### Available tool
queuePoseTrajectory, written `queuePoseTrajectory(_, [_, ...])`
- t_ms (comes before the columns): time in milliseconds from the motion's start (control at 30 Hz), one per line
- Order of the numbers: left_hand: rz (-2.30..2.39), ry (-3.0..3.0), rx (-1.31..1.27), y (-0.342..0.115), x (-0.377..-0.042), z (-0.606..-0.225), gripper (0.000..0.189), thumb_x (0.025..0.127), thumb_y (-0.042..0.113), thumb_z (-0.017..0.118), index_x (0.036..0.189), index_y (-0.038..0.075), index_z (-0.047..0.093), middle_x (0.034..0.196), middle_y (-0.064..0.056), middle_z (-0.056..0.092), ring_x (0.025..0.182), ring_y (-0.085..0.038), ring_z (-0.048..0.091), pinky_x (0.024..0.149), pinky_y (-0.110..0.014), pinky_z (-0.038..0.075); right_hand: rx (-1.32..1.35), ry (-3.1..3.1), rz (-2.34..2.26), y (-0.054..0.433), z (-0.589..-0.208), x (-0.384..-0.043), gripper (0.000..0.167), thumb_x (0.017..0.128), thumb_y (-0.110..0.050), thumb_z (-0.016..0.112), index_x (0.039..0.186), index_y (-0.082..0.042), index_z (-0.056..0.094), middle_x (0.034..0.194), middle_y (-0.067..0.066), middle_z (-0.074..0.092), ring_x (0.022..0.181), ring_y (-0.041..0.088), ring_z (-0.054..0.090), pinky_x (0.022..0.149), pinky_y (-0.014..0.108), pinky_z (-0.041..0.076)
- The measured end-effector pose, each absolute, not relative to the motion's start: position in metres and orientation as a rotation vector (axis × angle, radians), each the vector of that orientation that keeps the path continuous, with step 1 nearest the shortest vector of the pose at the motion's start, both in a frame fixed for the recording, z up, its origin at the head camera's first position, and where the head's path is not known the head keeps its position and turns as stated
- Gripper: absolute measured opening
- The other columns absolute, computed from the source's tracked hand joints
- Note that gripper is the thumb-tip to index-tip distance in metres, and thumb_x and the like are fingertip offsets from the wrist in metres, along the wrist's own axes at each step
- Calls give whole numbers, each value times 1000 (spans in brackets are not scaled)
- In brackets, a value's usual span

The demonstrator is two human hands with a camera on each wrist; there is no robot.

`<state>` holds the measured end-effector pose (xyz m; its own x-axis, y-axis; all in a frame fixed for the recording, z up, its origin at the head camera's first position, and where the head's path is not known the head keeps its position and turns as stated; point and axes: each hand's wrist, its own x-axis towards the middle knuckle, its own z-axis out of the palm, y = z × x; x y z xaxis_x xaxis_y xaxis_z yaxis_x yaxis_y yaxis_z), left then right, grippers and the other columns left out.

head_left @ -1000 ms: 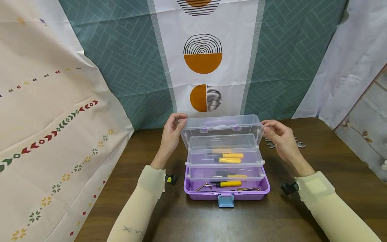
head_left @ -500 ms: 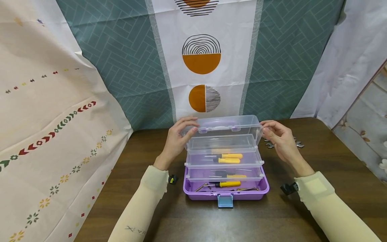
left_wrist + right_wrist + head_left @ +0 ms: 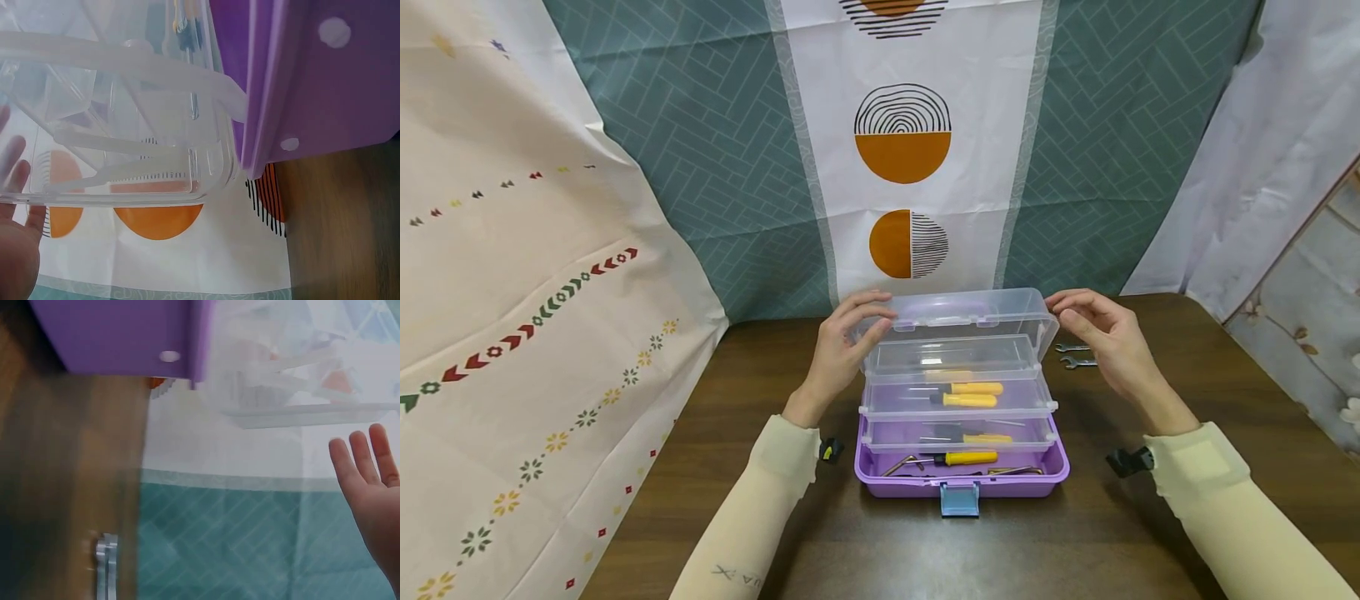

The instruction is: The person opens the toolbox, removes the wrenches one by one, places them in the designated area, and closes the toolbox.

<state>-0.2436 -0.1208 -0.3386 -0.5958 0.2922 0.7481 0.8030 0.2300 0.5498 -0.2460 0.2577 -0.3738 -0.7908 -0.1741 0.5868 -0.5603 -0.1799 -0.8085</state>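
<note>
A purple toolbox [image 3: 868, 483] stands before me with its clear lid [image 3: 973, 307] raised and its stepped clear trays [image 3: 886, 396] spread out. Yellow-handled screwdrivers [image 3: 972, 458] lie in the trays and base, along with hex keys [image 3: 904, 465]. My left hand [image 3: 838, 350] holds the lid's upper left corner; some of its fingers [image 3: 12, 153] show through the plastic in the left wrist view. By the lid's right corner is my right hand [image 3: 1108, 346], its fingers loosely extended. A small gap parts the right fingertips [image 3: 340, 447] from the lid in the right wrist view.
Wrenches [image 3: 1078, 362] lie on the brown wooden table [image 3: 820, 542], right of the toolbox and partly behind my right hand. The blue latch [image 3: 959, 500] hangs down at the box's front. A patterned cloth [image 3: 902, 192] hangs behind the table.
My left hand has moved right, further over the lid's left corner. My right hand has shifted slightly right, its fingers straightening. The lid has tipped very slightly lower at its top edge.
</note>
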Motion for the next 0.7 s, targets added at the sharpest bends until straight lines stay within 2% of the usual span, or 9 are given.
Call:
queuePoseTrajectory(100, [-1337,-2008,-1006,-123,-250,-347,15,93,-11,69,106,-5,74,130,-27,63,132,-42,52,117,-48,40,866,-1858,1948,254,-362,-242,13,102,10,55,112,14,63,124,10,65,118,18,62,96,19,52])
queuePoseTrajectory(200, [-1313,-2010,-1011,-126,-258,-357,18,92,-9,71,107,-1,76,132,-22,65,134,-39,52,118,-47,39,913,-1957,1783,249,-350,-237,17,99,12,58,115,12,65,129,13,63,123,19,59,101,19,49])
queuePoseTrajectory(300, [-1293,-2002,-1036,-129,-263,-361,21,92,-7,72,109,4,77,133,-16,66,134,-34,53,117,-46,40,986,-2067,1546,244,-340,-235,25,96,14,63,118,6,69,133,14,63,130,17,55,110,19,43])
queuePoseTrajectory(467, [-1273,-1990,-1074,-132,-262,-362,19,95,-2,72,111,8,78,134,-10,66,134,-30,54,117,-45,41,1047,-2197,1236,237,-332,-236,34,92,10,71,122,-7,73,137,9,64,139,10,49,113,18,37])
queuePoseTrajectory(633, [-1256,-1984,-1095,-133,-258,-361,14,98,7,71,110,8,77,135,-9,65,134,-29,54,116,-44,42,1093,-2253,1168,236,-331,-236,37,93,8,71,127,-9,73,142,8,63,145,11,43,115,17,33])
queuePoseTrajectory(700, [-1252,-1981,-1101,-134,-255,-361,13,98,7,72,110,8,78,135,-9,65,135,-30,54,116,-44,42,1115,-2263,1163,235,-333,-236,38,94,8,70,128,-9,73,143,9,62,144,10,44,114,16,34])
